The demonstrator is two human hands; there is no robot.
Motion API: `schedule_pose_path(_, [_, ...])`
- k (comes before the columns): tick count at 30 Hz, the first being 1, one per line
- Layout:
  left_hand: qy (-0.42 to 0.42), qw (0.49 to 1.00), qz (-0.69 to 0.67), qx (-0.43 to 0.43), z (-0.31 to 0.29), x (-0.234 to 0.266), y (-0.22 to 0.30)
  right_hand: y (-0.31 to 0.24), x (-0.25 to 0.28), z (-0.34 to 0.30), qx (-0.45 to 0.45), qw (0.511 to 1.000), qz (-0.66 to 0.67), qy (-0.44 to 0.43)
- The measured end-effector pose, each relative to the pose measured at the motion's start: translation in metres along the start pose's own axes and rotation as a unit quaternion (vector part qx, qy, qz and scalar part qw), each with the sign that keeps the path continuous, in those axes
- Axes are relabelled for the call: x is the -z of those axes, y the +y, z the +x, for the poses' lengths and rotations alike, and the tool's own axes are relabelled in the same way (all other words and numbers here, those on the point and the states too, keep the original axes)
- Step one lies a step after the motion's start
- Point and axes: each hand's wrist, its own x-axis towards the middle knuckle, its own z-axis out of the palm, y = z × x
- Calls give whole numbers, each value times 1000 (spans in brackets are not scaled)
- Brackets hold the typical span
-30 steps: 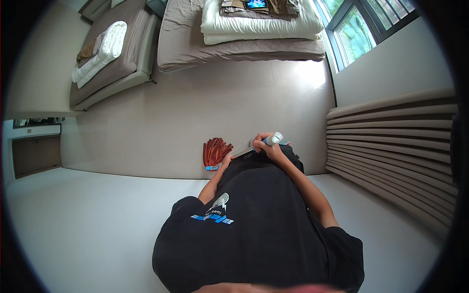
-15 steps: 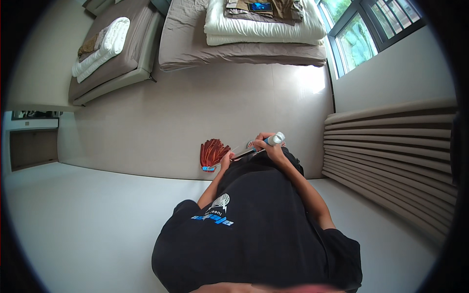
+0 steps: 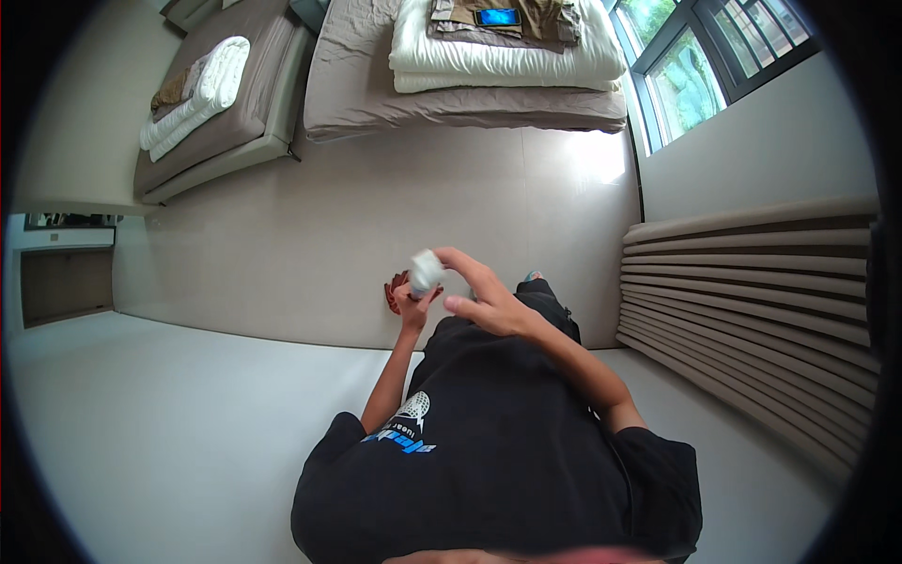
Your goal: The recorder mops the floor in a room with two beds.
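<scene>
A mop stands nearly end-on in front of me, its white handle end (image 3: 427,272) blurred by motion and pointing up toward my head. My left hand (image 3: 412,305) is closed round the handle just below that white end. To its right, my right hand (image 3: 492,305) is open, thumb and fingers apart. Its fingertips reach the far side of the white end; I cannot tell whether they touch it. Part of the red-brown stringy mop head (image 3: 394,289) shows on the floor beyond my left hand. The rest of the mop is hidden behind my hands.
Beige floor (image 3: 348,226) stretches ahead to a bed (image 3: 352,94) with a folded white quilt (image 3: 507,70), brown clothes and a phone (image 3: 498,17). Another bed (image 3: 249,117) stands far left. Ribbed panelling (image 3: 742,282) runs along the right, below a window (image 3: 686,89).
The white handle end has swung from right to left and now stands in my left hand. My right hand has let go of it and opened. The mop head is now mostly covered.
</scene>
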Motion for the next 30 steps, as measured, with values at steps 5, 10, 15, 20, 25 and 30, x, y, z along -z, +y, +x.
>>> schedule_pose_path(5, [17, 998, 47, -40, 38, -5, 33, 32, 30, -22, -239, 963, -121, -36])
schedule_pose_path(10, [-24, 1000, 2, -20, 61, -68, 54, 75, 61, -44, -198, 957, -214, 12])
schedule_pose_path(15, [-76, 994, -7, -84, 58, -120, 59, 128, 105, -66, -236, 959, -136, 83])
schedule_pose_path(20, [-130, 977, -102, -137, 29, -175, 108, 222, 163, -87, -253, 880, -357, 184])
schedule_pose_path(25, [-126, 961, -172, -179, 2, -206, 133, 221, 191, -81, -474, 832, 131, 256])
schedule_pose_path(30, [-152, 958, -164, -177, 2, -247, 165, 205, 227, -83, -389, 686, 574, 222])
